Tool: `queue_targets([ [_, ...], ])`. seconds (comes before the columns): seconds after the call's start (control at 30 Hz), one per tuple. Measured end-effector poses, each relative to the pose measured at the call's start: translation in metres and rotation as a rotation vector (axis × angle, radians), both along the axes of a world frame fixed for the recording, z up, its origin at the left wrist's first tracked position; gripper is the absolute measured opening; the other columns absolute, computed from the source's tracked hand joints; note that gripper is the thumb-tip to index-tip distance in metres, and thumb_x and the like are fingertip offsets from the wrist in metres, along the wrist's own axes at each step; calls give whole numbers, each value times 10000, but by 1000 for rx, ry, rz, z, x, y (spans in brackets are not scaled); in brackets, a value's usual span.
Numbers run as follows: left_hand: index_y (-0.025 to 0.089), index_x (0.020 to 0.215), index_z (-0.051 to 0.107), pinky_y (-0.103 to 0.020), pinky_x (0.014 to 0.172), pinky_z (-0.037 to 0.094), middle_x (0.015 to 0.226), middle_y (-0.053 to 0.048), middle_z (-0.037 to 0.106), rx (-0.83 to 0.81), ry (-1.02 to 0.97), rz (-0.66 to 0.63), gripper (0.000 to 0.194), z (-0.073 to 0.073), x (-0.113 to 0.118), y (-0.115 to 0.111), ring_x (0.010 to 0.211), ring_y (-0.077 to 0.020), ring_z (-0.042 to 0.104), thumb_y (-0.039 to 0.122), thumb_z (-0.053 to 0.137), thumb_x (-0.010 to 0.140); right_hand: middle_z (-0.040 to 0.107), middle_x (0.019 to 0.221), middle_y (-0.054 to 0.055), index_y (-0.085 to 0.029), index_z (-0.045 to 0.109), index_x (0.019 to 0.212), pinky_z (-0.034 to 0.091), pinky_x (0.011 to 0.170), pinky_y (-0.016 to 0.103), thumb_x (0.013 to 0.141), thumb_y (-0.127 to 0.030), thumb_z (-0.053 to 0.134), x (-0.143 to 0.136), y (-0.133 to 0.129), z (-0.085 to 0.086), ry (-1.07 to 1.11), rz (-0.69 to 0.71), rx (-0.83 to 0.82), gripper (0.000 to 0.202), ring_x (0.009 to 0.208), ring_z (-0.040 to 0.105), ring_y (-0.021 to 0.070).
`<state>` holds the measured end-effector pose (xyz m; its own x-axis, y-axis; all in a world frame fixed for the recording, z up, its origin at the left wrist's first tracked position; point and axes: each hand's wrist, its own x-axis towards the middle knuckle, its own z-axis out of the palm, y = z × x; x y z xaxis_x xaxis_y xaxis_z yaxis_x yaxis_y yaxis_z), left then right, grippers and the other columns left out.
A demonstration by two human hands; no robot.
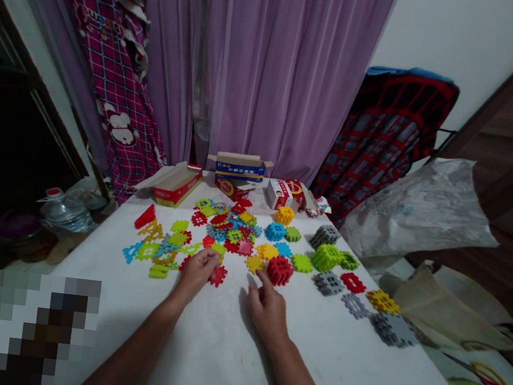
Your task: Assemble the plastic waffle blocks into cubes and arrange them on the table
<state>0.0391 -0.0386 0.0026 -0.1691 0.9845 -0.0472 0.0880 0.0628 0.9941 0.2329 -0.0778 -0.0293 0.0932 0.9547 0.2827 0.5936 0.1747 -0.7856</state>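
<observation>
My left hand (198, 272) is over the near edge of a loose heap of toothed plastic building pieces (234, 227). Its fingers are curled together; whatever they may hold is too small to make out. Close to its fingertips are a yellow-green piece (218, 249) and a red toothed piece (218, 276). My right hand (267, 308) is at the right, index finger stretched forward and thumb apart, with nothing visible in it. That fingertip is nearest a yellow piece (254, 264) and a stack of red pieces (280, 270).
Stacks of grey (328, 283), green (325, 258), blue (275, 231) and yellow pieces (384, 301) stand along the right side of the white table (215, 348). Opened boxes, among them a blue box (239, 169), line the back. Scissors (497, 380) lie beyond the right edge.
</observation>
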Motion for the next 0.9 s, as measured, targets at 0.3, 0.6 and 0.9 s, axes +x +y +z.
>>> queue_targets([
  [0.3, 179, 754, 621, -202, 412, 353, 511, 51, 541, 134, 6, 120, 424, -11, 4, -23, 413, -93, 471, 593, 644, 661, 590, 516, -32, -72, 576, 1305, 416, 526, 257, 764, -377, 529, -6, 16, -9, 340, -40, -182, 624, 508, 568, 166],
  [0.6, 201, 780, 627, -208, 444, 381, 516, 60, 529, 149, 42, 159, 404, -19, 2, -37, 422, -95, 476, 590, 627, 674, 605, 525, -35, -77, 555, 1326, 408, 531, 252, 762, -299, 554, -9, 18, -3, 336, -102, -178, 606, 523, 583, 170],
  [0.9, 199, 756, 619, -202, 435, 371, 503, 58, 532, 145, 19, 157, 422, -24, 2, -32, 415, -93, 469, 608, 646, 656, 595, 537, -32, -56, 551, 1322, 399, 536, 252, 758, -310, 547, -8, 21, -4, 281, -101, -203, 618, 542, 583, 175],
])
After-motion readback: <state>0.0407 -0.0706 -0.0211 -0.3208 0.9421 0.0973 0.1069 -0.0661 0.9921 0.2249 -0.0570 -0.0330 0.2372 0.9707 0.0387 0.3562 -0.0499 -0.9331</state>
